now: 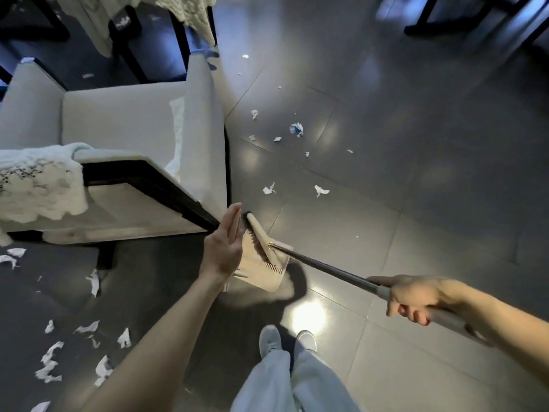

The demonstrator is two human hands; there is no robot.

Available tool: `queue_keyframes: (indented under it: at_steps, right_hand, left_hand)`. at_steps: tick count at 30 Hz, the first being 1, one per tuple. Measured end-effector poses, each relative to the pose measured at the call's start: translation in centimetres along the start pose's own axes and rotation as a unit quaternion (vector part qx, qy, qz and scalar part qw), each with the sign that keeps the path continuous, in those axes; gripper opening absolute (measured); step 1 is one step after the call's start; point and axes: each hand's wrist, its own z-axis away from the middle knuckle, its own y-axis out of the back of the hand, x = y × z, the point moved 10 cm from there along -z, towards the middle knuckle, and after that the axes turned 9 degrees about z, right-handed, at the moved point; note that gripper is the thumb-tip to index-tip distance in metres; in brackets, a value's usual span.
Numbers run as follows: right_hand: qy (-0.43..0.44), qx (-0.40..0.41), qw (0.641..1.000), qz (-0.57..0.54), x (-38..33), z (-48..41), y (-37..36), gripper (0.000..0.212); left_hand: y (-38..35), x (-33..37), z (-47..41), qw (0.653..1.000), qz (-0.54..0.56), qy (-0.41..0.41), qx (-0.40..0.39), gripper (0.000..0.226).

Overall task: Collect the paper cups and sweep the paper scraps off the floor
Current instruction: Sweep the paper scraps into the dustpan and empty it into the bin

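Many paper scraps (267,190) around broom (312,262)

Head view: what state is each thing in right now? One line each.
Long grey-handled broom with beige head: right hand grips its handle; head lies against the beige plastic dustpan.
Dustpan: seemingly off the grey tiled floor, left hand flat against it, fingers straight.
White torn paper scraps: scattered on floor, unswept.
Crumpled blue-and-white paper: lying on floor.
Pale upholstered armchair: upright, white lace cloth draped over arm.
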Motion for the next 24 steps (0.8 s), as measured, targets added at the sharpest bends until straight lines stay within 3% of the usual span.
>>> queue_keyframes:
  at_steps: [8, 12, 15, 21, 24]
  right_hand:
    - [-0.015, 0.113, 0.988, -0.108, 7.6, 2.5, 2.2, 0.053]
    - [-0.047, 0.144, 0.977, -0.148, 13.3, 3.0, 4.5, 0.06]
    - [-0.065, 0.149, 0.971, -0.175, 17.2, 2.4, 6.4, 0.07]
    - [-0.092, 0.162, 0.972, -0.144, 20.1, 0.5, 10.5, 0.068]
    - [-0.03, 0.09, 0.987, -0.13, 19.1, -1.3, 9.5, 0.069]
  left_hand:
    - [-8.0, 3.2, -0.4, 0.993, -0.041, -0.043, -0.105, 0.053]
    - [-13.6, 5.3, -0.3, 0.988, -0.049, -0.05, -0.136, 0.06]
    - [-18.0, 7.3, -0.2, 0.986, -0.049, -0.063, -0.149, 0.06]
    - [-25.6, 11.0, -2.2, 0.981, -0.036, -0.082, -0.173, 0.061]
    - [-27.3, 11.8, -3.5, 0.982, -0.013, -0.078, -0.17, 0.061]
